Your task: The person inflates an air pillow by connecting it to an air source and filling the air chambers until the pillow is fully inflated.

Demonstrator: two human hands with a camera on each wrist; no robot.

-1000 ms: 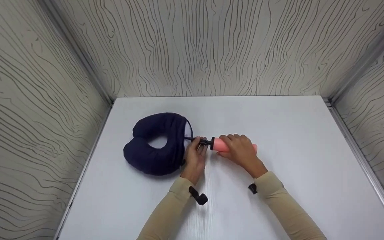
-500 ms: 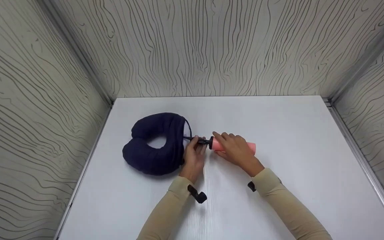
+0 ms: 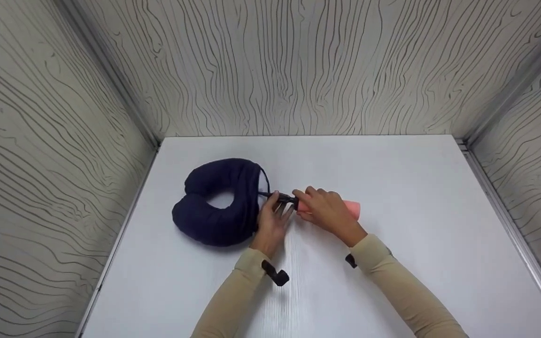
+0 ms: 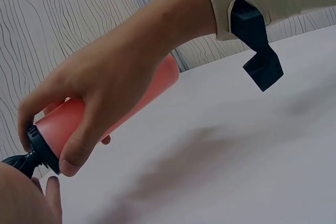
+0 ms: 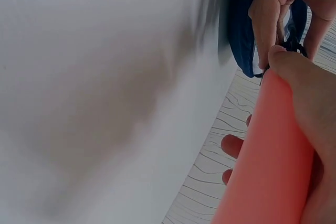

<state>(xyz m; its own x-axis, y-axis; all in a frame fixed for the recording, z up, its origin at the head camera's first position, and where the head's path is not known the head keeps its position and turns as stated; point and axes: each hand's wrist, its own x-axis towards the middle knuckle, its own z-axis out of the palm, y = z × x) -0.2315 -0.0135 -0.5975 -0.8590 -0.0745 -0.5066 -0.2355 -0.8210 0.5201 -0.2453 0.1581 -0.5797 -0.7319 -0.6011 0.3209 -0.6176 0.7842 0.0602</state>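
A navy U-shaped neck pillow (image 3: pixel 209 220) lies at the left of the table, a white patch showing along its right side. My right hand (image 3: pixel 329 212) wraps round the pink barrel of a hand pump (image 3: pixel 353 209), its fingertips right at the black collar. In the left wrist view the hand pump (image 4: pixel 152 87) tilts above the table with its collar (image 4: pixel 42 148) beside my right thumb. My left hand (image 3: pixel 272 225) pinches the slim black end piece (image 3: pixel 285 198) between pump and pillow. The right wrist view shows the left hand (image 5: pixel 273 14) over this joint, partly hiding it.
The white table (image 3: pixel 416 234) is bordered by patterned wall panels (image 3: pixel 270 70) at the back and sides. A thin dark cord (image 3: pixel 266 177) loops along the pillow's right edge. Black camera mounts (image 3: pixel 277 274) stick out from both sleeves.
My right hand has slid left along the pump barrel toward its black collar, leaving more pink showing behind it. The left hand and pillow have shifted only slightly left.
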